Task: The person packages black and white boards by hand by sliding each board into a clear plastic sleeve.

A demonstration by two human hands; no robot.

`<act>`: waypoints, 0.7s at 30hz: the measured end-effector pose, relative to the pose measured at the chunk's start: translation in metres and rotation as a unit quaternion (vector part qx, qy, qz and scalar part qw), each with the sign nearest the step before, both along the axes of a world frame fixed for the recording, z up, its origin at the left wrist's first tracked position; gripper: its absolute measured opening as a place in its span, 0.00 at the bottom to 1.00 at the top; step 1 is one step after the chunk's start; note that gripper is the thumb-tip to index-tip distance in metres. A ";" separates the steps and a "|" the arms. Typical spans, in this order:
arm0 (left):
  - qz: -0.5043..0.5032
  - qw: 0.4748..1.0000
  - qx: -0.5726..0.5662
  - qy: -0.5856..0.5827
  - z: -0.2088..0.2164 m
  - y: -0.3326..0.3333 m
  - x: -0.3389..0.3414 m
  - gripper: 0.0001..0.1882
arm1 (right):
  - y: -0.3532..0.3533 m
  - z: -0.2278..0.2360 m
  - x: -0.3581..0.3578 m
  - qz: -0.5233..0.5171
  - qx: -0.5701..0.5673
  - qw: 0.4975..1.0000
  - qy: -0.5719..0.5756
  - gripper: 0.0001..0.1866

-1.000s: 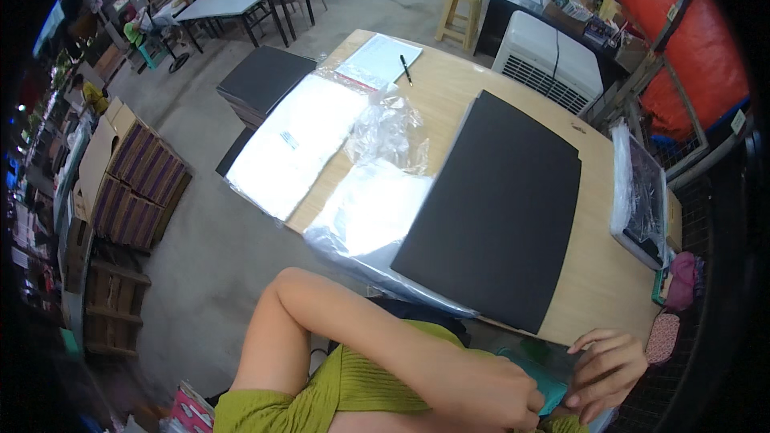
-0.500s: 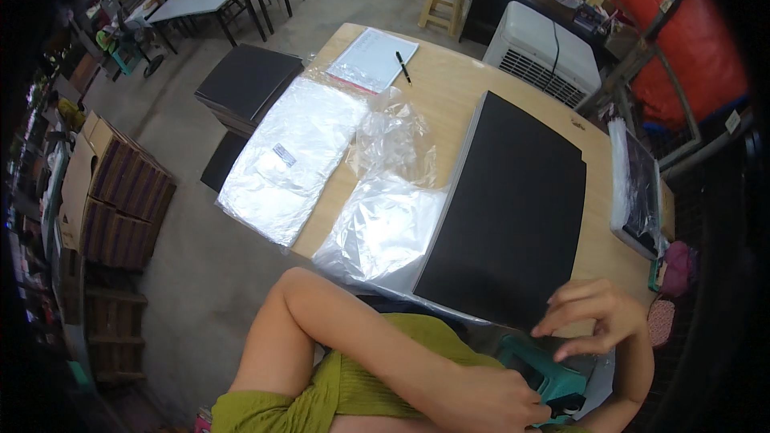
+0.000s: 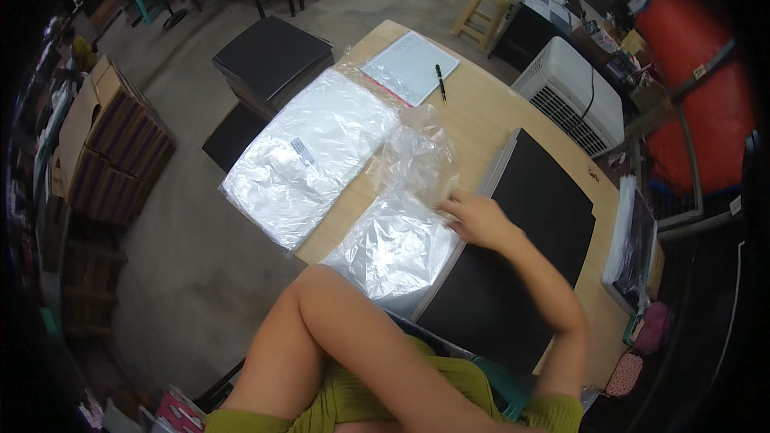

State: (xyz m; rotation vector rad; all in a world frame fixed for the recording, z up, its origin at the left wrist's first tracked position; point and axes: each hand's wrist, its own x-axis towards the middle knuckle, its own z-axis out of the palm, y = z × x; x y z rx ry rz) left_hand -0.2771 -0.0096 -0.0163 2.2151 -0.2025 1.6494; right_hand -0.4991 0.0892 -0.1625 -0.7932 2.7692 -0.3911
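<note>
My right hand (image 3: 484, 221) reaches over the left edge of a stack of large black sheets (image 3: 521, 248). Its fingers are bent and slightly apart, with the tips at the clear plastic bags (image 3: 393, 244); no firm hold shows. These bags are shiny and lie flat near the table's front edge, with a crumpled clear plastic (image 3: 417, 152) behind them. My left forearm crosses low in front of me to the right, and the left hand is beyond the lower edge of the picture.
A wrapped pack of clear bags (image 3: 313, 160) lies on the left of the table (image 3: 489, 104). Behind are a paper pad (image 3: 413, 68) and a pen (image 3: 440, 82). Dark boxes (image 3: 273, 56) stand left, cartons (image 3: 120, 136) farther left. A plastic-wrapped frame (image 3: 630, 244) stands at the right edge.
My right hand has moved left and away from me, from the table's near right edge to the clear bags. My left hand has dropped out of view. The whole view has shifted.
</note>
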 end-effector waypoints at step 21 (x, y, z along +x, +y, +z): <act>0.121 0.969 -0.209 -0.043 -0.026 -0.107 -0.109 0.17 | 0.062 0.035 0.135 -0.272 -0.596 0.746 0.122 0.08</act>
